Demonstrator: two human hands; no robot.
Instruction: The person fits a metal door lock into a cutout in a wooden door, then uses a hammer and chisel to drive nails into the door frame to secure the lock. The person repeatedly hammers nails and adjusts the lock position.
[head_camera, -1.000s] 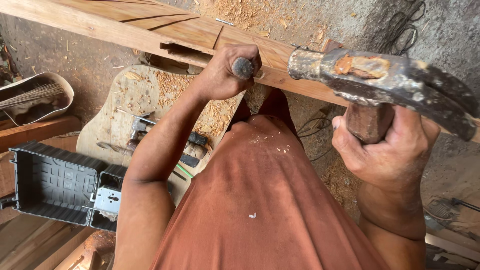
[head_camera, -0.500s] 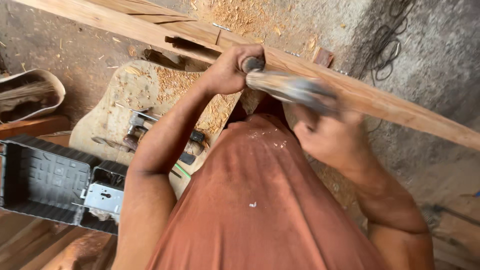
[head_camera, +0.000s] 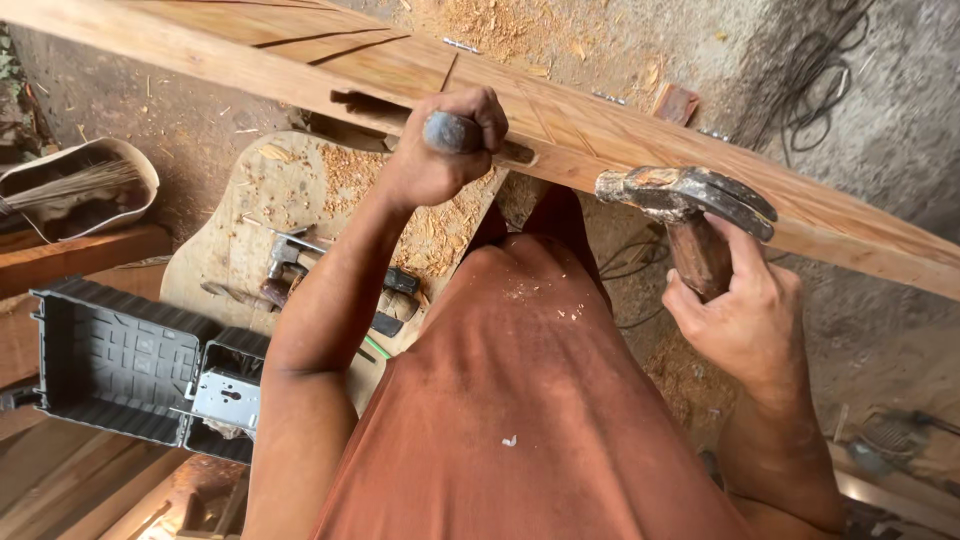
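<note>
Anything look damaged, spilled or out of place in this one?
The hammer in the right hand has a rusty, chipped-looking head. Sawdust and wood chips are strewn over the board under the beam. The left hand grips a chisel at the beam's notch. Nothing else stands out.

Hammers: two, one raised (head_camera: 690, 200), one lying on the sawdusted board (head_camera: 285, 250). Chisels: one (head_camera: 452, 132). Long timbers: one (head_camera: 600, 130). Black tool cases: one (head_camera: 110, 365) (lid open). Hands: two, left (head_camera: 445, 150), right (head_camera: 745, 320). Cable tangles: one (head_camera: 810, 90).
</note>
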